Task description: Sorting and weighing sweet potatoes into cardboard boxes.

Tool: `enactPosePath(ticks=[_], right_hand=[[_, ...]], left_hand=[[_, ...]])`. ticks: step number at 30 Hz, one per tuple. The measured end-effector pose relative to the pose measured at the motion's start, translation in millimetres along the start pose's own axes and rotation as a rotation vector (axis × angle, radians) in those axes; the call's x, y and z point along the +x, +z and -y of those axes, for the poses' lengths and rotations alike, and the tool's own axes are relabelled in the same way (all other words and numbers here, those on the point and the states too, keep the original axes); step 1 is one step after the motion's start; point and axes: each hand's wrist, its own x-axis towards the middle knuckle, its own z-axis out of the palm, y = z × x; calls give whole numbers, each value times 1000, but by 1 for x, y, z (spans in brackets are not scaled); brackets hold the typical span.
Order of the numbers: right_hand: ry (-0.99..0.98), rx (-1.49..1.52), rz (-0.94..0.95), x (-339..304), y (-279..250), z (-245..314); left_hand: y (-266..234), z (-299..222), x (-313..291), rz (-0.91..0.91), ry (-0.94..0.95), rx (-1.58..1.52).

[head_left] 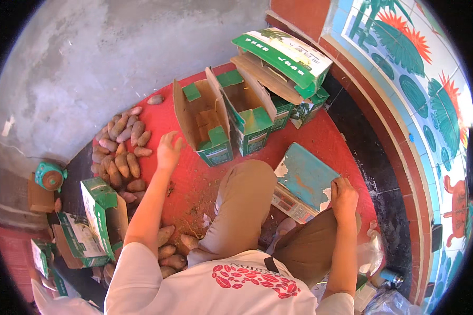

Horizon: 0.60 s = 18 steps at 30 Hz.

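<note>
My left hand [169, 150] is held over the red mat with its fingers apart and nothing in them. It is nearest to an open green-and-white cardboard box [215, 155], whose flaps stand up. My right hand [345, 198] is curled closed beside the right edge of a scale [310, 173] with a worn blue platform. Whether those fingers hold anything is hidden. A second open box [256, 143] stands right of the first. To the left of my left hand lies a pile of sweet potatoes [122, 163].
A large opened box [284, 60] rests on other green boxes at the back right. More cartons [97, 220] stand at the left. Several sweet potatoes [171, 257] lie by my left leg. A teal round object [50, 177] sits by the wall. Plastic bags [370, 254] lie at the right.
</note>
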Motion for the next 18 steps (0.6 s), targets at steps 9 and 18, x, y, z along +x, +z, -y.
enactPosePath(ticks=[9, 18], right_hand=[[35, 34, -31, -9, -11, 0], [40, 62, -16, -10, -14, -7]], left_hand=[[64, -31, 39, 82, -198, 371], [58, -38, 50, 139, -270, 343]])
